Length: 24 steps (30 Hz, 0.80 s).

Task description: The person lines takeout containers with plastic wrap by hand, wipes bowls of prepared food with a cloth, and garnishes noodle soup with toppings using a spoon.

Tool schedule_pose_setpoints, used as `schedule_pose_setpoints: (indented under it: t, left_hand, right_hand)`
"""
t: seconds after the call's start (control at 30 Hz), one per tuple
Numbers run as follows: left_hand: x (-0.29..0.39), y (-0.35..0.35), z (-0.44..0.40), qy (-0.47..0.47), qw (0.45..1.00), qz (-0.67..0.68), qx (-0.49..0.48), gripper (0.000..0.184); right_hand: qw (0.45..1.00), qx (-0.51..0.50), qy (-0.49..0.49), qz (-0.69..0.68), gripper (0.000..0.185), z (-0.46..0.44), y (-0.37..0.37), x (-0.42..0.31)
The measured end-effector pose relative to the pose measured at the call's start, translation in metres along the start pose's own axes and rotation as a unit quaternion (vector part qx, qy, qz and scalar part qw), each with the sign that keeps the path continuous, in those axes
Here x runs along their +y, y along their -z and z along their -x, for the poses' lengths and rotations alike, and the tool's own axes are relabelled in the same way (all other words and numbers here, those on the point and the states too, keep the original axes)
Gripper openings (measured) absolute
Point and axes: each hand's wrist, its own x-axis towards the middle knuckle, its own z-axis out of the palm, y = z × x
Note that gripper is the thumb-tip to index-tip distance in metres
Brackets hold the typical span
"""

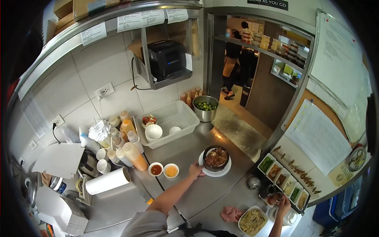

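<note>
A dark bowl of browned food (216, 158) sits on a white plate (226, 171) on the steel counter. My left hand (195, 171) is at the plate's left edge, its fingers closed on the rim. At the right, my right hand (284, 206) is closed around a small glass jar with reddish contents (275, 198), beside the garnish tray (282, 179). Two small white cups, one with red sauce (156, 170) and one with orange sauce (171, 171), stand left of the plate. Near the front edge lies a white container of chopped food (252, 221).
A white basket (189, 124) and a steel pot of green limes (206, 108) stand at the back. Squeeze bottles (134, 156) and a paper roll (107, 181) are at the left. A pink cloth (231, 214) lies in front. People (233, 59) are beyond the doorway.
</note>
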Motion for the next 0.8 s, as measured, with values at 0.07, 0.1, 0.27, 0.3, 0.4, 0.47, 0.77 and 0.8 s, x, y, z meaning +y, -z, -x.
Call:
schedule_pose_setpoints:
  t: [0.07, 0.1, 0.27, 0.3, 0.4, 0.47, 0.77, 0.8]
  left_hand:
    - [0.016, 0.008, -0.021, -0.001, 0.998, -0.055, -0.009, 0.02]
    - [0.027, 0.018, -0.034, 0.021, 0.99, -0.132, -0.041, 0.025]
    - [0.244, 0.018, -0.037, -0.291, 0.784, -0.515, 0.188, 0.041]
    - [0.311, 0.016, -0.048, -0.431, 0.78, -0.399, 0.216, 0.045]
    - [0.52, -0.011, -0.01, -0.57, 0.809, -0.049, 0.139, 0.068]
    - [0.598, -0.025, 0.023, -0.548, 0.816, 0.175, 0.057, 0.071]
    - [0.412, 0.069, 0.046, -0.596, 0.691, -0.359, 0.197, 0.029]
    - [0.381, 0.111, 0.05, -0.557, 0.76, -0.295, 0.159, 0.038]
  right_hand:
    - [1.0, 0.027, 0.008, -0.005, 0.025, 0.002, 0.003, 0.0]
    - [0.997, 0.045, -0.006, 0.058, 0.03, 0.008, 0.007, -0.017]
    - [0.989, 0.101, 0.034, 0.104, 0.015, 0.039, 0.015, -0.03]
    - [0.994, 0.026, -0.001, 0.103, 0.013, 0.057, 0.004, -0.05]
    - [0.899, -0.317, -0.042, 0.298, 0.009, 0.134, -0.052, -0.174]
    - [0.882, -0.292, 0.322, 0.183, 0.02, 0.156, -0.095, -0.16]
    - [0.739, -0.524, 0.23, 0.355, 0.012, 0.139, -0.152, -0.089]
    - [0.736, -0.501, 0.247, 0.382, 0.011, 0.143, -0.148, -0.108]
